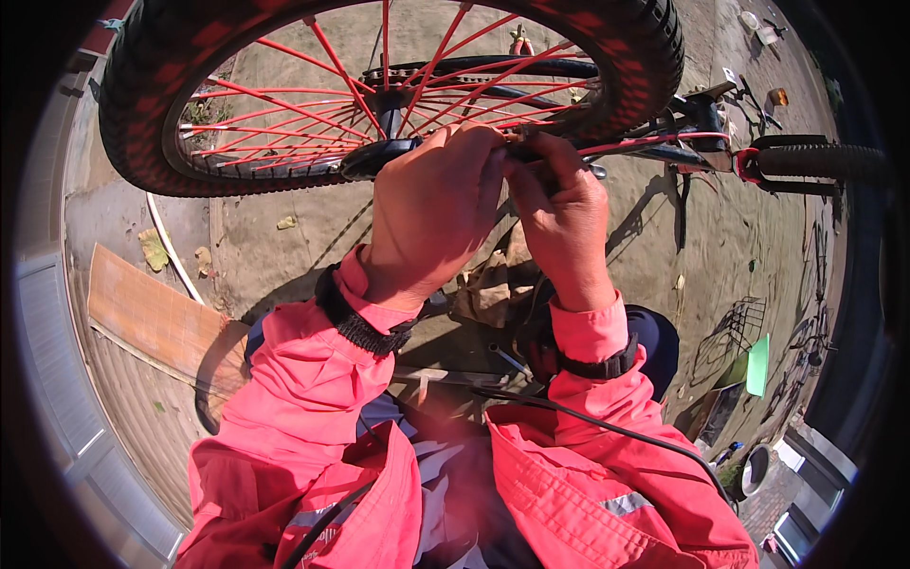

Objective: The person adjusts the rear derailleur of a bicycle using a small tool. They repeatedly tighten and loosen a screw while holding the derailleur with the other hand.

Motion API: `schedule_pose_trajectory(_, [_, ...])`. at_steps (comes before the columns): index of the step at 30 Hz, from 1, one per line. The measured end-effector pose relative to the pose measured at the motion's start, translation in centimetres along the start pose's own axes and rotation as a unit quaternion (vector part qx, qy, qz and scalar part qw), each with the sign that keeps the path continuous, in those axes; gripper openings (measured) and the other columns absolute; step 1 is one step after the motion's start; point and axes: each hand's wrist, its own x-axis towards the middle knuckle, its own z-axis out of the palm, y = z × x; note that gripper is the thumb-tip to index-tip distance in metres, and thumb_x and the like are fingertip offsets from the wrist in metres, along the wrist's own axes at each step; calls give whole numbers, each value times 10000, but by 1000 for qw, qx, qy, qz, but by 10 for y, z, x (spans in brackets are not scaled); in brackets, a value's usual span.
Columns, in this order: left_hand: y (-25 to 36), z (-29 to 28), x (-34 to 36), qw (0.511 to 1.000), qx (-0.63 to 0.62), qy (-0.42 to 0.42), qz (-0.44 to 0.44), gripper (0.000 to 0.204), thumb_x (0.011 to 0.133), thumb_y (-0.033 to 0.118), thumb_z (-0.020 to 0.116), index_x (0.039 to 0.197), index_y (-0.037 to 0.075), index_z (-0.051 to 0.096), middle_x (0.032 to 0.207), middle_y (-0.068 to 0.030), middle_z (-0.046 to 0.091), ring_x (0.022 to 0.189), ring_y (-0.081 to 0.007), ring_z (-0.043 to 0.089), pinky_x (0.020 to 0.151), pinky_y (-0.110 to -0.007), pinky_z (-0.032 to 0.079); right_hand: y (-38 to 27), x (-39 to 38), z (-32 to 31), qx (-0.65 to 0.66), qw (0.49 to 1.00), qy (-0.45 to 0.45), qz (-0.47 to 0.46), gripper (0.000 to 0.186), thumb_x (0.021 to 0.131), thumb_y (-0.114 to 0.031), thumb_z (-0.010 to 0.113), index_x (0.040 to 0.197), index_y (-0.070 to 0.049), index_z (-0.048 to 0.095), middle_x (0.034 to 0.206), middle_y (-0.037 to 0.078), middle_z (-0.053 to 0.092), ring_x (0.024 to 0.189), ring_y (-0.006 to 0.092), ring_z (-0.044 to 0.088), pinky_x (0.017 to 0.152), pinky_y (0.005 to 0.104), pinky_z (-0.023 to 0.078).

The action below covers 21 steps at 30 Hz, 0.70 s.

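Note:
A bicycle wheel [654, 71] with a black tyre, red patches and red spokes fills the top of the head view. Just below its hub, my left hand [431, 204] and my right hand [566, 213] meet beside the black bicycle frame [664, 149]. The left hand's fingers are curled, with their tips mostly hidden behind the hand. Thumb and forefinger of the right hand are pinched together close to the left fingertips. Whatever small part they grip is too covered to name. A red cable [654, 139] runs along the frame to the right of my hands.
Pliers [520, 44] lie on the ground beyond the wheel. A brown board [152, 308] lies at the left, near a dry leaf [153, 249]. The bicycle's other wheel [825, 163] extends right. A green sheet [758, 365] and a wire basket [744, 321] are farther right.

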Motion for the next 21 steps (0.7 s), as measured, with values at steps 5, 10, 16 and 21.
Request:
schedule_pose_trajectory(5, [0,0,-1,1000,15,-14,-21,88,960,53,705,1047,42,702,900,-150,708,803,-354,711,703,-397,553,3,0,3,29,1000,7,-4,256,925,-40,796,1170,-60,723,843,65,752,719,77,675,658,262,542])
schedule_pose_trajectory(10, [-2,2,-2,1000,-14,-6,-27,110,958,54,713,1066,33,707,926,-152,719,806,-348,714,714,-389,557,0,1,1,9,1000,2,-4,245,928,-36,788,1165,-55,727,850,65,759,725,83,680,665,263,546])
schedule_pose_trajectory(16, [-1,-1,-5,999,-29,0,-42,126,964,38,703,1089,29,711,943,-154,723,782,-312,717,704,-361,555,-5,2,-2,-2,1000,-15,17,248,930,-25,779,1171,-46,725,859,70,765,737,94,691,682,265,550])
schedule_pose_trajectory(21, [1,-10,-12,995,-52,-3,-84,115,967,56,696,1078,26,698,938,-158,712,773,-326,703,685,-376,551,-3,3,0,10,1000,-9,13,258,924,-16,779,1175,-44,722,884,79,773,744,104,699,680,274,549])
